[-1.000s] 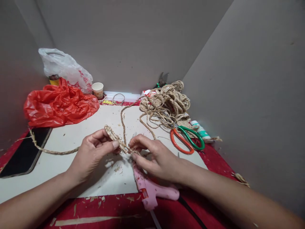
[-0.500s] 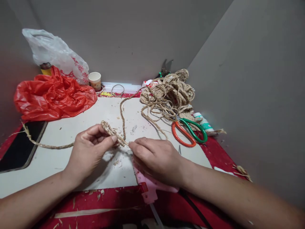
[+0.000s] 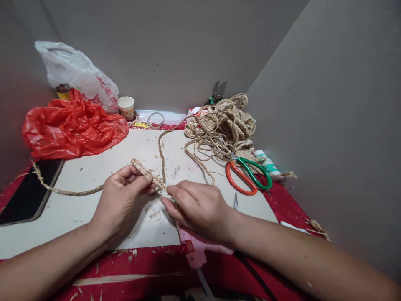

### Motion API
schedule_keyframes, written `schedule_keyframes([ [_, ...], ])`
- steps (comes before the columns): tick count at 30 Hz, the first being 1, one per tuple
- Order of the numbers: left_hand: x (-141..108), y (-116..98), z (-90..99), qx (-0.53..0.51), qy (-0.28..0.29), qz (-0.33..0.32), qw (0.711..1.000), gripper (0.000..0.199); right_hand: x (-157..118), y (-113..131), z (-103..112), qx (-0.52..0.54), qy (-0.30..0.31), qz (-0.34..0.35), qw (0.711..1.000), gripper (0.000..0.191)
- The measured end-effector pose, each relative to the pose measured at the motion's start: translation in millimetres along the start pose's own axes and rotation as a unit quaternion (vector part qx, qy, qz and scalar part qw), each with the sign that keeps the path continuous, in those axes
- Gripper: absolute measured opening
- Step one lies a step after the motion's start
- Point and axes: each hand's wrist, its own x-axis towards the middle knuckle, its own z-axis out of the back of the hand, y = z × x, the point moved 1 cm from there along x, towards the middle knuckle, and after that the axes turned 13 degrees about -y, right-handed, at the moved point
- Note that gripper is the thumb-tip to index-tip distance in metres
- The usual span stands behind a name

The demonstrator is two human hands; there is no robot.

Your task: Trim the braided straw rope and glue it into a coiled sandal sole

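A small braided straw piece (image 3: 147, 172) is pinched between the thumb and fingers of my left hand (image 3: 125, 188), slanting down to the right. At its lower right end is my right hand (image 3: 200, 205), index fingertip against the braid and thumb apart below it. A straw cord (image 3: 72, 192) trails leftward from my left hand. Behind the braid, a brown cord (image 3: 162, 154) runs up toward a heap of braided straw (image 3: 227, 121). Partly hidden under my right hand lies a pink glue gun (image 3: 196, 248).
Scissors (image 3: 250, 175) with orange and green handles lie right, by a white-and-green roll (image 3: 267, 162). A red bag (image 3: 75, 127), phone (image 3: 28, 194) and paper cup (image 3: 126, 108) are left. Pliers (image 3: 217, 93) stand behind the heap. The white board (image 3: 94, 217) carries straw scraps.
My left hand has shifted slightly right with the braid. My right thumb has moved away from the index finger and now shows below it. The view has shifted slightly.
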Motion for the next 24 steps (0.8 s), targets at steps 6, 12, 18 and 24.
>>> schedule_keyframes([
  [6, -3, 0, -1.6, -0.076, -0.008, 0.107, 0.991, 0.008, 7, -2, -5, -0.022, -0.047, 0.01, 0.999, 0.015],
  [12, -6, -4, -3.3, -0.124, -0.004, 0.155, 0.98, 0.012, 5, -6, -5, 0.003, -0.079, 0.024, 0.997, 0.006],
  [18, -10, -10, -0.7, -0.134, 0.047, 0.182, 0.973, 0.013, 6, -17, -2, 0.084, -0.099, 0.0, 0.992, 0.006],
  [24, 3, -22, 6.6, -0.046, 0.143, 0.115, 0.982, 0.031, 11, -24, 9, 0.144, -0.093, -0.053, 0.984, 0.002],
])
